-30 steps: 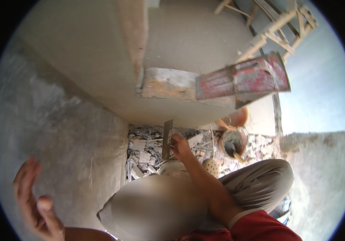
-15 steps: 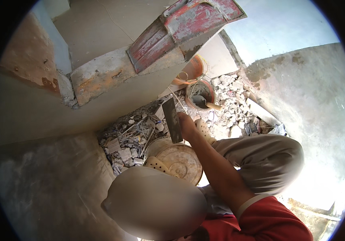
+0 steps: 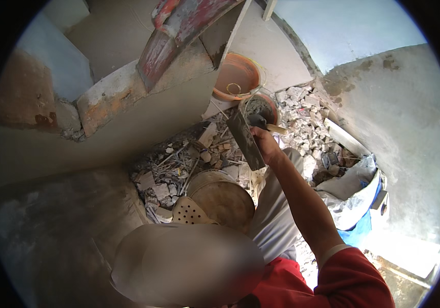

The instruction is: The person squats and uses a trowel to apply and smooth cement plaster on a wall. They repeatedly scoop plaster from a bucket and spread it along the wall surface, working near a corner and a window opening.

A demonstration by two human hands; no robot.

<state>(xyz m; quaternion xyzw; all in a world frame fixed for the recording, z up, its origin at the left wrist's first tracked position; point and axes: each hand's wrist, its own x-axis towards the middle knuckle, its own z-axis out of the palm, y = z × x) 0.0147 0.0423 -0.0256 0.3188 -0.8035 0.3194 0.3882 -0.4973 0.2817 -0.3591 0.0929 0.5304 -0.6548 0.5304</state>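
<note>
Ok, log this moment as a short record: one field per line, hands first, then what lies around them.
right hand: raised, gripping the handle of a flat plastering trowel, blade edge-on and tilted
left hand: not in view
below the trowel: upturned round bucket and a perforated sandal on a rubble heap
behind: orange basin; smaller pan with grey mortar
right side: white sack against the plastered wall

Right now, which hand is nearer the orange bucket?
Right. The right hand grips a plastering trowel just below the orange bucket; the left hand is out of view.
</note>
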